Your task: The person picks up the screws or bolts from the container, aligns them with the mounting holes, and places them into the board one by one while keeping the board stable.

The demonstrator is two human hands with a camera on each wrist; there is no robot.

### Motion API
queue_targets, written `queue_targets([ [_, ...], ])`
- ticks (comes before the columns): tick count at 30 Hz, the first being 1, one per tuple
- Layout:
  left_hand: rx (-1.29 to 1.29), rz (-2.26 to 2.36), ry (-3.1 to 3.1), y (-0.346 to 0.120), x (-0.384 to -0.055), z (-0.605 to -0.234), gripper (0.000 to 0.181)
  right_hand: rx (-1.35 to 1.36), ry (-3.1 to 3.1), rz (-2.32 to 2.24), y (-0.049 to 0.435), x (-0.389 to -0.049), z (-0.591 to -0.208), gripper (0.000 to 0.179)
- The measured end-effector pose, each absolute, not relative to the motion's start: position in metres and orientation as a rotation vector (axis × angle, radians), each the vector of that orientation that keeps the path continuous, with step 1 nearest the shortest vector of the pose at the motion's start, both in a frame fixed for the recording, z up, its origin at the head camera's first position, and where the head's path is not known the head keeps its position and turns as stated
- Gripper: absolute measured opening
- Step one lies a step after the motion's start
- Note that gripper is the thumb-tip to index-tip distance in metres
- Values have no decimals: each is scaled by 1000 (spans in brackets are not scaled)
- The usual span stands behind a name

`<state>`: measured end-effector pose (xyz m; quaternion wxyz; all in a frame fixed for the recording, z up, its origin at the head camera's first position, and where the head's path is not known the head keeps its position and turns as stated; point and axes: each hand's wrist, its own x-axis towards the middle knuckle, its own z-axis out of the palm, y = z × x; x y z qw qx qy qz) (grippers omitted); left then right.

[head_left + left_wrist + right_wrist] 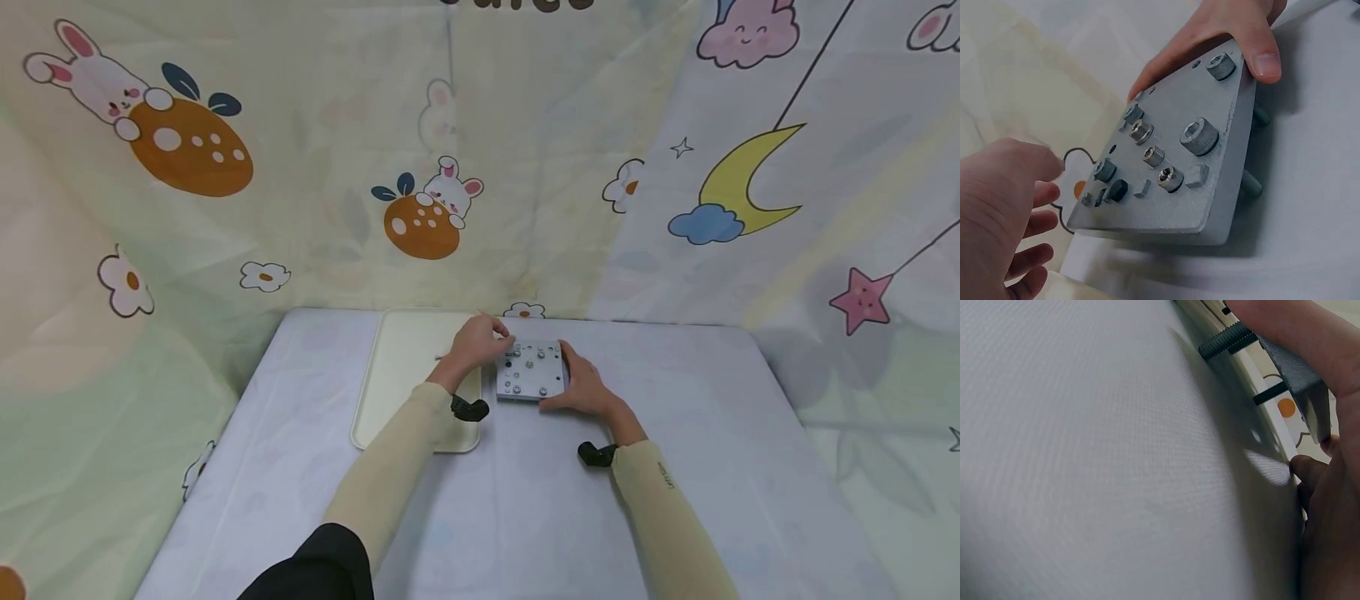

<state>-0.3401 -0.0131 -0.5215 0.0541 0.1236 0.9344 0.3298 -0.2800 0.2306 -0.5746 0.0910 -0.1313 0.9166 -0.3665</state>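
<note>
I have the right fingers gripping the metal plate near the far edge of the tabletop, likely steadying it for the left fingers. Whether those pinch anything, I can't tell.

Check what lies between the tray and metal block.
In the head view, a bare strip of white tablecloth separates tray and metal block; the left hand hides its far part.
</note>
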Motion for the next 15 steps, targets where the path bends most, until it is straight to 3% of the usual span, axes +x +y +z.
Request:
queue_targets([
  [15,230,1100,2881,-69,-322,-544,19,-366,2705,-1099,230,-280,-575,141],
])
